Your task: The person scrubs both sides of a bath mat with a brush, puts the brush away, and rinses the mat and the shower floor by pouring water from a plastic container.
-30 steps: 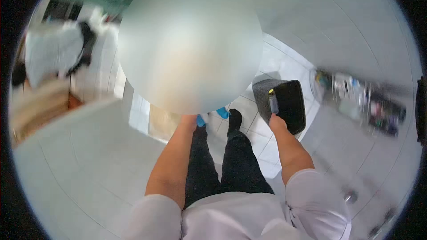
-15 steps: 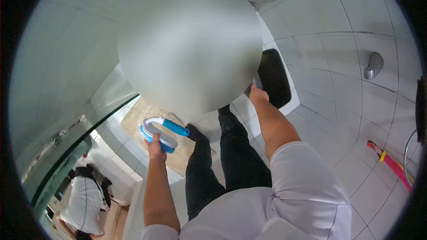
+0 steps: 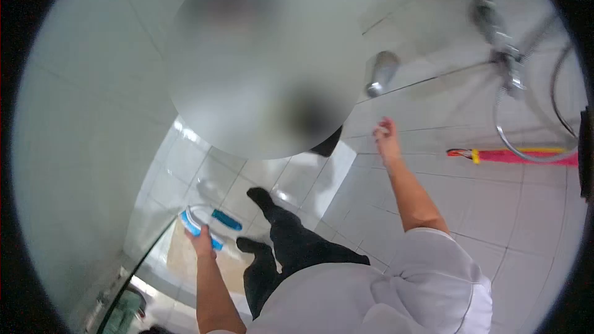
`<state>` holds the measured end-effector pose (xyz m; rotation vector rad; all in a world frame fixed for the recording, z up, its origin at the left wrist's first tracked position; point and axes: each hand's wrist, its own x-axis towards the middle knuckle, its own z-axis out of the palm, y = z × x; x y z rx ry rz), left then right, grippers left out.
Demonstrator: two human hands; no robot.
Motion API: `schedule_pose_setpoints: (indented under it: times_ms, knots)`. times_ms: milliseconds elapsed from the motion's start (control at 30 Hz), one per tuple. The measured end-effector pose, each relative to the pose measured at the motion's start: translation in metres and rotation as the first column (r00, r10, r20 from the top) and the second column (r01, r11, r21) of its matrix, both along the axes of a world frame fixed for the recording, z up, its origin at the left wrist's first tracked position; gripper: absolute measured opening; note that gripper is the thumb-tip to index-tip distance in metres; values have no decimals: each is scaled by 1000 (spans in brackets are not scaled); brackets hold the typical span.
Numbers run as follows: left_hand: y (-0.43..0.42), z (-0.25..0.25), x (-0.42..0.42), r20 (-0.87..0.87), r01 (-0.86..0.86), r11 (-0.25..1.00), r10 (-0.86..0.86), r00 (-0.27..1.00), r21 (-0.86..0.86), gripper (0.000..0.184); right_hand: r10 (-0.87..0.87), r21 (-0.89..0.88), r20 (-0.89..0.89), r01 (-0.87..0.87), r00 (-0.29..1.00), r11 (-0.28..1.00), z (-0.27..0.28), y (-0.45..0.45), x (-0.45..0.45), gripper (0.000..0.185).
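Note:
My left hand (image 3: 201, 242) is closed on the head of a scrub brush (image 3: 216, 245), which has a white body, blue bristles and a curved handle with a teal grip (image 3: 227, 219). The brush is over the floor at lower left. My right hand (image 3: 386, 138) is raised before the tiled wall, below a chrome spout (image 3: 383, 74). Its fingers are loosely bent and apart, with nothing visible in them. A blurred round patch hides the upper middle of the view.
A chrome shower mixer (image 3: 508, 55) with a metal hose (image 3: 499, 114) is on the right wall. Near it lies a long pink item (image 3: 526, 157) with yellow trim. Part of a black object (image 3: 328, 142) shows below the blurred patch. A beige mat (image 3: 185, 258) and a glass edge (image 3: 139, 264) are at lower left.
My view has turned toward the wall fittings. My right hand has left the grey item it held by the black object and moved to the wall. My left hand still holds the brush.

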<state>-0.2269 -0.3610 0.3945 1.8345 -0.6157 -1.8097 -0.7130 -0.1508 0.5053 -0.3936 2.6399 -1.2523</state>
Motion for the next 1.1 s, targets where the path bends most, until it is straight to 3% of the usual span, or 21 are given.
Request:
schedule_pose_setpoints:
  times_ms: [67,100,133,167,233,300,333,433,500,633,700,733,767,833,933,1033,1100]
  knots:
    - [-14,34,5,327,410,901,-348,879,-142,79,-176,-232,-145,139,974,963,96,6,-16,34]
    - [-19,39,15,327,418,894,-351,877,-163,79,-187,-381,-211,96,959,919,140,6,-20,33]
    - [-22,37,27,591,690,688,-467,658,-224,80,-201,-517,-271,34,941,855,181,3,-22,33]
    - [-24,44,41,817,893,419,-448,363,-167,81,-219,-590,-260,25,940,807,221,-2,-14,39]
    - [-25,70,51,838,937,347,-495,229,-52,79,-205,-648,-177,43,963,760,280,-14,-5,37]
    - [-21,82,70,844,956,290,-523,119,44,80,25,-609,-42,-45,999,792,309,-9,-37,39]
    - [-17,71,87,851,955,297,-503,148,9,80,126,-599,-30,-119,992,792,313,-9,-57,37]
    - [6,91,108,816,924,378,-551,174,59,78,114,-568,178,7,977,823,322,-6,-100,31]
    - [15,99,119,772,887,435,-615,164,158,78,-68,-210,-90,48,994,976,331,-22,-70,32]
    - [42,106,141,736,844,493,-648,196,209,80,56,5,-137,-56,989,998,342,-20,-92,35]
    - [50,103,157,750,803,573,-601,277,163,82,123,520,-316,63,941,852,350,-27,-114,43]
    - [54,98,164,774,798,583,-572,271,151,83,126,522,-315,61,941,851,344,-27,-129,43]
    - [56,101,167,773,798,584,-572,273,150,83,208,575,-482,127,851,808,335,-26,-151,47]
    - [57,106,172,754,767,629,-564,336,129,82,303,607,-625,204,720,768,333,-21,-178,52]
    - [59,98,191,781,766,637,-521,346,85,81,375,698,-508,116,775,707,334,-27,-188,57]
    - [66,112,192,801,738,671,-480,357,73,80,379,840,-501,332,778,428,334,-39,-184,54]
    - [74,109,202,822,727,684,-445,354,57,79,461,854,-509,359,727,376,332,-37,-191,45]
